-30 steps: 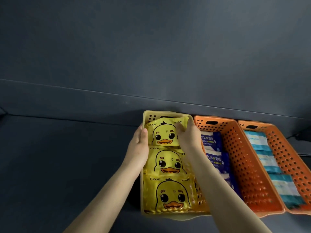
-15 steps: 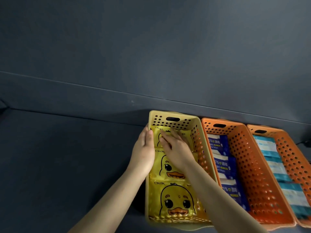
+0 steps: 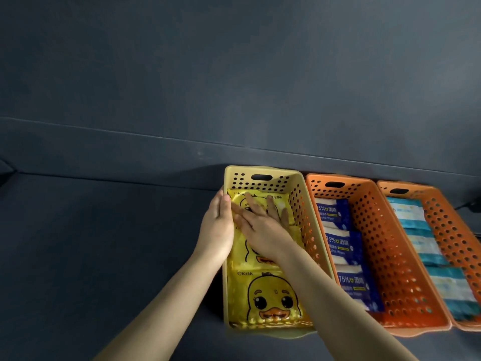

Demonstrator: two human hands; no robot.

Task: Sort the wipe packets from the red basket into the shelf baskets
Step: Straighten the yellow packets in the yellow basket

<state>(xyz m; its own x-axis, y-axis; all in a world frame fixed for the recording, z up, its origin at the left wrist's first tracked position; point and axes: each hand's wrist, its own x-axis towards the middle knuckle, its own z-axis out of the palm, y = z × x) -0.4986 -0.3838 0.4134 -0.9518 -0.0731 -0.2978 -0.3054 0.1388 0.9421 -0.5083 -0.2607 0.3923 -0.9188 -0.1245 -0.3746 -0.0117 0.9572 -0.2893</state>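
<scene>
The left hand (image 3: 217, 227), fingers straight, braces the yellow basket's (image 3: 286, 171) left wall. The right hand (image 3: 263, 230), fingers flat and spread, presses the far duck packet (image 3: 282, 200) inside it. Pressing evenly should seat it level behind its neighbours.

R hand (image 3: 263, 230) on packet (image 3: 279, 198); (prob. pressing)

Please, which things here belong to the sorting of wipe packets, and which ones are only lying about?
Belong to the job: yellow basket, duck packets, middle orange basket, dark blue packets, right orange basket, light blue packets, left hand, right hand.

Not part of it: dark shelf, back panel.
</scene>
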